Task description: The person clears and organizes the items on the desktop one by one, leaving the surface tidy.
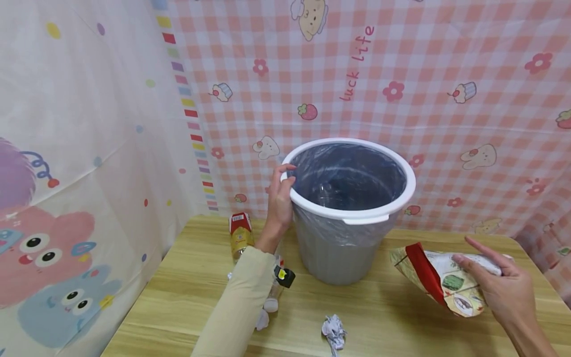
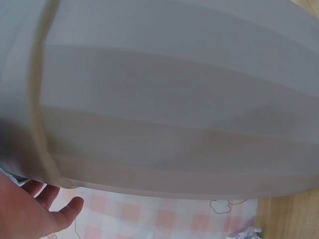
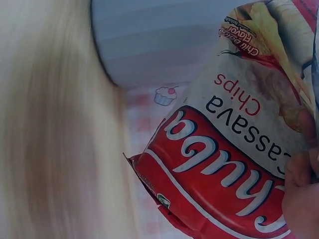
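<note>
A grey trash can [image 1: 339, 258] with a white rim and a clear liner bag stands upright at the back of the table. My left hand [image 1: 282, 198] grips its rim at the left side, fingers hooked over the edge. In the left wrist view the can's grey wall [image 2: 164, 99] fills most of the picture. To the right of the can, my right hand [image 1: 508, 287] holds a cassava chips bag [image 1: 452, 285] above the table, thumb on its near face. The right wrist view shows the bag's red and white front [image 3: 224, 164], upside down.
A red and yellow carton [image 1: 241, 235] lies at the back left. Partly behind my left sleeve lies a clear plastic bottle [image 1: 273, 297]. Crumpled paper [image 1: 333, 332] sits near the front of the wooden table [image 1: 383, 327]. A checked curtain [image 1: 446, 124] hangs behind the can.
</note>
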### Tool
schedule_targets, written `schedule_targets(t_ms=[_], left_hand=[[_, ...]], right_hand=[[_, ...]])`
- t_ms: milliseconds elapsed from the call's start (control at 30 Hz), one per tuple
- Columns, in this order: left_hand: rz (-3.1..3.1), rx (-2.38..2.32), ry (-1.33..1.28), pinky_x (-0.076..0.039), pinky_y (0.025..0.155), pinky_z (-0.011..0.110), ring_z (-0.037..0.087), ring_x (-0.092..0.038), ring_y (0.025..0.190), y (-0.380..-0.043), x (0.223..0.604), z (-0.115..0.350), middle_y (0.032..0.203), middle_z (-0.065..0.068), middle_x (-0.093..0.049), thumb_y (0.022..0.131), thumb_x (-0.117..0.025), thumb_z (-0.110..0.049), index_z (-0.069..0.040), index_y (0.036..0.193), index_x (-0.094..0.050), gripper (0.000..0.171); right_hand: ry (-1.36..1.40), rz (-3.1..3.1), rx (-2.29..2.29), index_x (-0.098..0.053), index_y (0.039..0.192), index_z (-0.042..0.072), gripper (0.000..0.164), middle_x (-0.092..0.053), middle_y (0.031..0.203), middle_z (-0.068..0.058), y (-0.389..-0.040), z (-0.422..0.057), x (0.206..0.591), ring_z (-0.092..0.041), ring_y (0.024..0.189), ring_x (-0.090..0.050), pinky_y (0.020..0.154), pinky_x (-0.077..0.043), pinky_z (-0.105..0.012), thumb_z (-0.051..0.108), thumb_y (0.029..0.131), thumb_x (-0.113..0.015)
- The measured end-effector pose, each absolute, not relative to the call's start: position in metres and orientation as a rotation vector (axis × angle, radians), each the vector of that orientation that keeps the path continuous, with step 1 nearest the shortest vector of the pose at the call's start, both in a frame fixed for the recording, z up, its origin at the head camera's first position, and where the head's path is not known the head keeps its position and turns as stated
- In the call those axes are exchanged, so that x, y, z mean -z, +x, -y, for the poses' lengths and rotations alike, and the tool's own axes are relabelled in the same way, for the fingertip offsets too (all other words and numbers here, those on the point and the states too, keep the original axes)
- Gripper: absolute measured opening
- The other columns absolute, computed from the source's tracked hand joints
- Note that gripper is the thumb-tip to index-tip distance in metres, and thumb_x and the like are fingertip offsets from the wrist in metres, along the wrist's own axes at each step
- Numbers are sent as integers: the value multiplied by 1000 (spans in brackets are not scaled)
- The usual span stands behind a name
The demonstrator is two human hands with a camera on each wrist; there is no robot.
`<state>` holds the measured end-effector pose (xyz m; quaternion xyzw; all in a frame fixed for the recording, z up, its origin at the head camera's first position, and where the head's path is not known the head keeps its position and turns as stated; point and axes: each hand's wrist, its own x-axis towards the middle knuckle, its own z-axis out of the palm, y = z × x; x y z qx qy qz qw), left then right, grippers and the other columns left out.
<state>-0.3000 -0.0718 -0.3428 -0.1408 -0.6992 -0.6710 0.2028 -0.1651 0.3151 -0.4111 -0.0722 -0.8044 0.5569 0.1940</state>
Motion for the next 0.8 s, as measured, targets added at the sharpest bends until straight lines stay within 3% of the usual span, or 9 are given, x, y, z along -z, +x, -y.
schedule_targets(t_ms=[133,333,500,733,800], left_hand=[[1953,1873,-394,-31,115,45,23,-38,138,-300,342,72,149,11,-41,98,-36,-18,-7,127,-49,34],[1939,1878,-401,-31,115,45,23,-38,138,-301,343,72,148,12,-42,98,-37,-17,-5,127,-49,34],[1944,1873,-398,-30,116,46,23,-38,138,-302,343,71,149,11,-41,98,-36,-18,-6,127,-49,34],[1946,1855,-372,-31,115,46,24,-40,136,-301,342,70,146,12,-44,96,-38,-19,-6,125,-50,34],[1946,1849,-367,-31,114,46,24,-40,135,-301,342,70,145,12,-45,96,-38,-19,-6,125,-51,34]], right_hand=[[-192,2258,-1505,-63,134,19,51,-63,104,29,-165,-314,406,4,63,-64,50,-50,-18,11,86,-77],[-165,2154,-1633,-62,135,16,53,-70,94,25,-164,-314,396,-5,55,-67,47,-51,-21,5,85,-76],[-153,2106,-1574,-63,133,8,52,-69,100,26,-164,-313,390,-3,53,-66,45,-51,-20,1,83,-77],[-157,1955,-1717,-64,131,7,53,-73,75,15,-165,-313,379,-8,46,-65,40,-48,-24,-4,81,-77],[-161,1955,-1702,-64,131,8,53,-74,75,16,-165,-313,376,-7,46,-64,40,-48,-24,-3,81,-77]])
